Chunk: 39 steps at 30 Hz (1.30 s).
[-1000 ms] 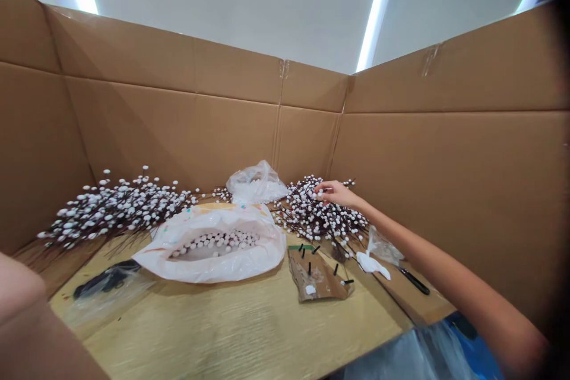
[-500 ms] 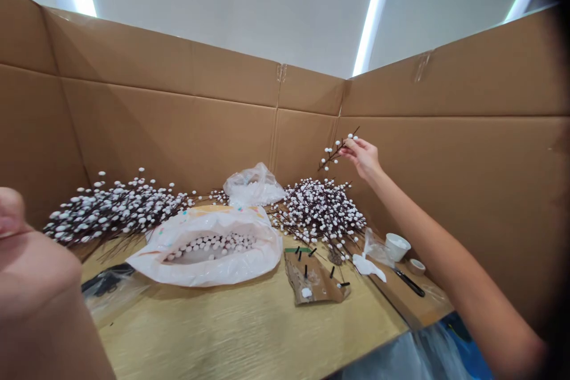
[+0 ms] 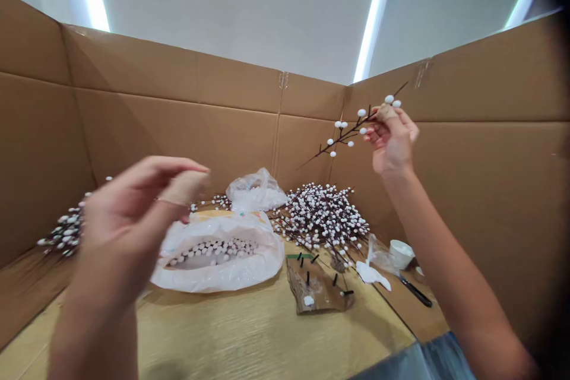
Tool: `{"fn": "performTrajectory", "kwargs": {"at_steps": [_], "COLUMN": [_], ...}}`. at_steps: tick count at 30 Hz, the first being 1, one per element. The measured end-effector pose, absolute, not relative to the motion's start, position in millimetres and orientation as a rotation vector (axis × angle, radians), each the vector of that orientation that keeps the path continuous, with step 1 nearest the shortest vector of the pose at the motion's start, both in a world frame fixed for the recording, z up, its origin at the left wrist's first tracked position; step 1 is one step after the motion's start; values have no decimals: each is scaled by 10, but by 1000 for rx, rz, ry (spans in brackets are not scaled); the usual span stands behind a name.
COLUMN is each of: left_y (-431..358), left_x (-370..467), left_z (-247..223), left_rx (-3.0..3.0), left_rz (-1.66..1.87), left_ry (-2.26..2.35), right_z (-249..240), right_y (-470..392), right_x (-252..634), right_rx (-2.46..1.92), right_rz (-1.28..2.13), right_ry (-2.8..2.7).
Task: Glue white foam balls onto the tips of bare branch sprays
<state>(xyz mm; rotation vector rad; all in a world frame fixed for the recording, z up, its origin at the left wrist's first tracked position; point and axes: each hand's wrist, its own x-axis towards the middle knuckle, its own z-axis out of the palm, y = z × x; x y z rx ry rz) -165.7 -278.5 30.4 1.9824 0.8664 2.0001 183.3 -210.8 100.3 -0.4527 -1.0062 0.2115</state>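
Note:
A dark brown twig with white berries (image 3: 341, 138) hangs in the air on a slant, its upper part pinched by my right hand (image 3: 394, 135). My left hand (image 3: 142, 208) is raised at the left, its thumb and fingertips pressed together; anything between them is too small or blurred to make out. Below and behind it lies an open white plastic bag (image 3: 222, 276) holding loose white berries (image 3: 218, 249). A pile of berry twigs (image 3: 325, 214) rests under the held twig, and another pile (image 3: 66, 231) is partly hidden behind my left hand.
A cardboard piece (image 3: 318, 297) with black pegs and a white blob lies on the table (image 3: 222, 338). To its right are a white cup (image 3: 401, 254), a black-handled tool (image 3: 415, 292) and clear plastic. Another clear bag (image 3: 257, 190) sits by the cardboard wall (image 3: 222, 136).
My right hand has brought the twig closer and slightly right and up. My left hand has come in from the left edge towards the white bag.

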Motion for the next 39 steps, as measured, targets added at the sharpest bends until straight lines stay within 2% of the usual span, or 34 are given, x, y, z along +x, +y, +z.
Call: {"fn": "performTrajectory", "kwargs": {"at_steps": [5, 10, 18, 23, 27, 30, 33, 37, 39], "left_y": [-2786, -2680, -2471, -2212, -2101, -2099, -2118, -2133, -2129], "left_x": [-1202, -1147, -926, -959, -1006, -1060, -1107, -1126, -1122], "left_z": [297, 160, -62, -536, -992, -1313, -1588, -1823, -1878], "left_rx": [2386, 2584, 2339, 1884, 1808, 1757, 1684, 1604, 1583], "left_rz": [1254, 735, 784, 668, 652, 683, 754, 858, 874], "left_ry": [1131, 1044, 752, 622, 657, 721, 791, 827, 822], "right_z": [1094, 1098, 993, 600, 213, -75, -423, -1024, -1343], "right_y": [-2527, -2504, -2185, -1906, -1751, -1771, -1971, -2396, -2568], "right_x": [1359, 1164, 1221, 1148, 1126, 1118, 983, 618, 448], "right_rx": [-502, -591, -627, -789, -930, -1045, -1046, -649, -217], "right_rz": [552, 760, 904, 1023, 1048, 898, 605, -75, -395], "right_ry": [-1241, -1332, -1284, -1263, -1276, -1210, -1182, -1712, -1989]}}
